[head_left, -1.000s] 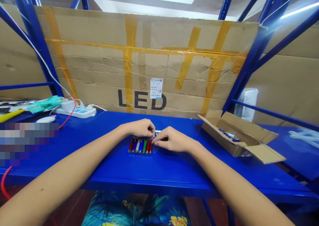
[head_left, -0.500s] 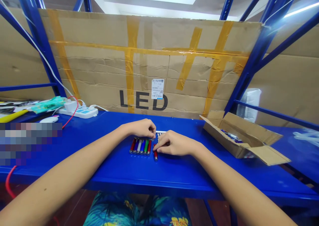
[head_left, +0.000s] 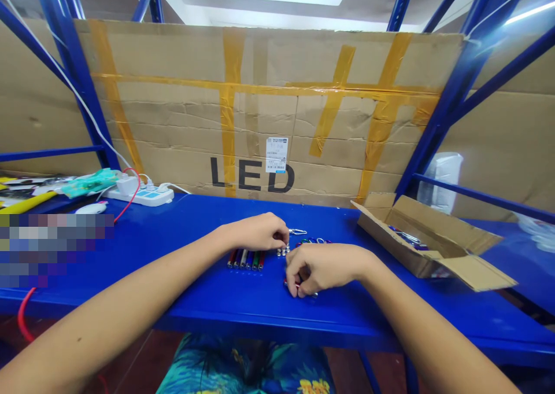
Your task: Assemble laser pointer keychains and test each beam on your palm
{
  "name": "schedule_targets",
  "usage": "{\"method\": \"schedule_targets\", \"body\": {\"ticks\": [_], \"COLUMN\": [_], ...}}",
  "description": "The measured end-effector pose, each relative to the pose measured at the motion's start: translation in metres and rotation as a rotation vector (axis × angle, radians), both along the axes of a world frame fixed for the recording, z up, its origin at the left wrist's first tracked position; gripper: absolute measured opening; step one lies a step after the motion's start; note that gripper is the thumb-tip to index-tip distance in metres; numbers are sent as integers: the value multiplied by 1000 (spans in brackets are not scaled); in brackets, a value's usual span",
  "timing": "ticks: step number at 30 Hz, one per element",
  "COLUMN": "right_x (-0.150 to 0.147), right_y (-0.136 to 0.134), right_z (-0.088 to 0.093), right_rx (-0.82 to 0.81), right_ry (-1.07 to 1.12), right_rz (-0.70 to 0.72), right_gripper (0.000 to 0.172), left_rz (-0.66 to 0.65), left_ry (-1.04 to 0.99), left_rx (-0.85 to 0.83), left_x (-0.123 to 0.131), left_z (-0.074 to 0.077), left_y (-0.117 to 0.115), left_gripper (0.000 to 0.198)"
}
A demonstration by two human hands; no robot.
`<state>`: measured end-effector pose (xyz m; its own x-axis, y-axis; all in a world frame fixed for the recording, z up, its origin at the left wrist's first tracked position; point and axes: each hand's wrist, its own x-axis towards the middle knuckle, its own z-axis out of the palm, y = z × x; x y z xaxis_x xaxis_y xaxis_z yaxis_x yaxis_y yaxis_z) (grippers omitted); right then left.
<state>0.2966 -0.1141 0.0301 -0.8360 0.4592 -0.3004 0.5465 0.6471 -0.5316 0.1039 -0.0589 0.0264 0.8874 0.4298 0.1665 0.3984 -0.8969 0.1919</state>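
Note:
A row of several small coloured tubes [head_left: 245,259], red, blue, silver and green, lies side by side on the blue bench [head_left: 173,290]. My left hand [head_left: 259,231] rests over the far ends of the row, fingers curled, fingertips pinched beside a little cluster of silver caps [head_left: 283,250]. My right hand [head_left: 323,268] sits nearer the bench's front edge, fingers curled round one red tube [head_left: 291,284] whose ends peek out under it. Small key-ring clips [head_left: 312,240] lie just behind my right hand.
An open cardboard box [head_left: 427,240] with more small items stands at the right. A white power strip [head_left: 141,194] with a red cable, a white mouse and tools lie at the far left. A taped cardboard sheet marked LED [head_left: 260,110] walls off the back.
My right hand has drawn one red tube out of the row and pulled it toward the front edge. My left hand has shifted slightly right over the row's far ends.

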Motion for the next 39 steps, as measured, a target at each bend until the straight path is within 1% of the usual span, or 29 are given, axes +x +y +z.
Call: {"method": "schedule_targets", "body": {"ticks": [2, 4, 6, 9, 11, 16, 18, 20, 22, 25, 28, 30, 33, 35, 39], "right_x": [8, 21, 36, 54, 59, 54, 52, 51, 51, 50, 48, 47, 47, 48, 48], "right_y": [1, 5, 11, 19, 24, 31, 32, 33, 33, 35, 39, 41, 45, 47, 49], "right_z": [5, 12, 19, 25, 25, 17, 14, 14, 14, 13, 9, 6, 3, 2, 2], "right_rx": [-18, -121, -192, -201, -207, -219, -223, -201, -165, -116, -101, -107, -84, -41, 50], "right_ry": [-63, -79, -1, 144, 188, 183, 187, 197, 215, 302, 438, 501, 539, 520, 454], "right_rz": [-14, -42, -88, -145, -161, -144, -144, -166, -211, -320, -407, -427, -445, -452, -455], "right_gripper": [18, 19, 16, 11, 10, 12, 12, 11, 10, 8, 21, 27, 36, 33, 18], "left_rz": [-27, -35, -28, -11, -12, -30, -36, -40, -21, 60, 129, 136, 144, 161, 138], "left_ry": [35, 61, 80, 108, 119, 108, 100, 87, 80, 130, 196, 217, 238, 251, 258], "left_rx": [24, 47, 61, 52, 38, -6, -50, -99, -108, -38, 62, 114, 120, 61, -81], "left_x": [5, 8, 10, 11, 12, 11, 11, 10, 9, 7, 6, 6, 7, 8, 9], "left_z": [-3, -5, -6, -5, -5, -5, -5, -3, 0, 3, 3, 3, 4, 5, 7], "left_y": [-5, -8, -10, -13, -14, -15, -16, -17, -19, -22, -25, -28, -31, -31, -28], "left_gripper": [15, 14, 14, 15, 16, 18, 18, 17, 13, 7, 6, 7, 7, 4, 8]}}
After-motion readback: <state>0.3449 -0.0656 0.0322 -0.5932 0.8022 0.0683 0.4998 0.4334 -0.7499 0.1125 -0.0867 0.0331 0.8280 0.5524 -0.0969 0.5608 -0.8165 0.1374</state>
